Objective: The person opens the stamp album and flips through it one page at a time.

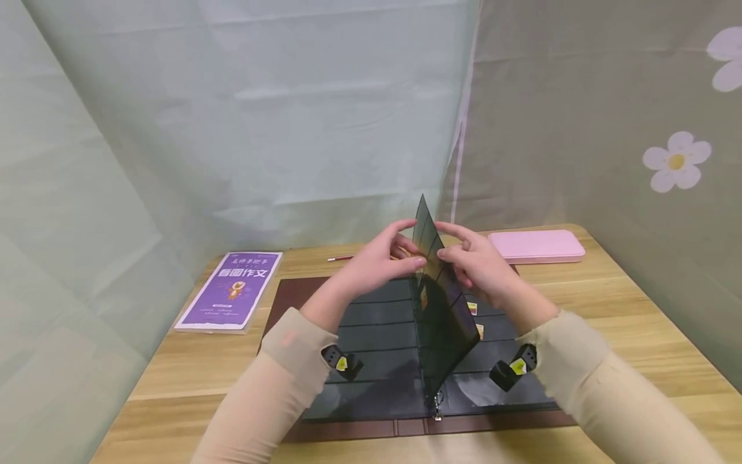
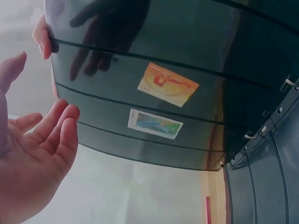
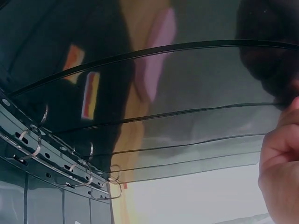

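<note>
A stamp album with a brown cover lies spread on the table, and one black pocket page stands upright from its metal rings. My right hand pinches the outer edge of that page from the right. On the other side is my left hand, fingers loosely extended, fingertips near the page. In the left wrist view, an orange stamp and a blue-green stamp sit in the page's strips. Small stamps also show on the right-hand page below.
A purple book lies at the left of the wooden table. Behind the album are a pencil and, farther right, a pink case. Hanging cloth encloses the table's back and sides.
</note>
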A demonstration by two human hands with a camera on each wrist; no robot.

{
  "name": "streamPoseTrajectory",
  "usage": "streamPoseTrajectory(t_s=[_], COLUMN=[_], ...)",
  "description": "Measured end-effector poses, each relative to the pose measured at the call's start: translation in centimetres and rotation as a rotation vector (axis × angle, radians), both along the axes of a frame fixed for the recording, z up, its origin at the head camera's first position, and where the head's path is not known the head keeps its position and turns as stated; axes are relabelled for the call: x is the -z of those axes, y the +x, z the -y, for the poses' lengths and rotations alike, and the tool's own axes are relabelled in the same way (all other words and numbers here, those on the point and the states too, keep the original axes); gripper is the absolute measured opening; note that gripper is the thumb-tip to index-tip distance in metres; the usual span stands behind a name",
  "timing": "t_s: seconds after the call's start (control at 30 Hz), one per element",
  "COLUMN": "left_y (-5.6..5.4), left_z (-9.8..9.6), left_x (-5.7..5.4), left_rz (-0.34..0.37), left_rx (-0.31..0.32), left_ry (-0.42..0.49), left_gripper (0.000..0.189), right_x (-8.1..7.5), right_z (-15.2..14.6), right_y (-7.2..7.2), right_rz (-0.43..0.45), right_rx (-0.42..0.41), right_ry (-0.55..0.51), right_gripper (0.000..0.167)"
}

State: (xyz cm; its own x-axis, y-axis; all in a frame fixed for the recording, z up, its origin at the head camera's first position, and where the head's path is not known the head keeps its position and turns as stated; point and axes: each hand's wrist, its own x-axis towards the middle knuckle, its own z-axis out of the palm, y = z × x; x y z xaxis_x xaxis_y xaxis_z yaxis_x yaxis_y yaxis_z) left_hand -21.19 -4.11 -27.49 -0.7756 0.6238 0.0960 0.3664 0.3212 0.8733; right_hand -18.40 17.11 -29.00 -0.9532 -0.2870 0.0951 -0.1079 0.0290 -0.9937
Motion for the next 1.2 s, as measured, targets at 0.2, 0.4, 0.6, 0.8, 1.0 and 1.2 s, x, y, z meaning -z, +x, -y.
streamPoseTrajectory(t_s=[0.2, 0.4, 0.6, 0.8, 1.0, 1.2], left_y=[0.1, 0.0, -0.1, 0.0, 0.0, 0.0], left_z=[-0.3, -0.1, 0.0, 0.3, 0.4, 0.7], left_x=[0.0, 0.3, 0.8, 1.4, 1.5, 1.8], left_rz=[0.003, -0.013, -0.013, 0.002, -0.004, 0.012], left_rx=[0.01, -0.001, -0.019, -0.04, -0.05, -0.031], left_ry=[0.0, -0.045, -0.066, -0.082, -0.071, -0.044], left_gripper=[0.071, 0.07, 0.069, 0.068, 0.067, 0.066], right_x=[0.4, 0.8, 1.6, 2.2, 2.4, 2.6], right_z=[0.2, 0.9, 1.8, 2.4, 2.9, 2.9], right_y=[0.2, 0.7, 0.7, 0.6, 0.5, 0.5], right_rz=[-0.022, 0.01, 0.022, 0.022, -0.001, 0.0], right_rx=[-0.015, -0.058, -0.065, -0.06, -0.064, -0.062], right_ry=[0.008, -0.049, -0.101, -0.136, -0.183, -0.2], right_gripper=[0.056, 0.055, 0.056, 0.055, 0.054, 0.052])
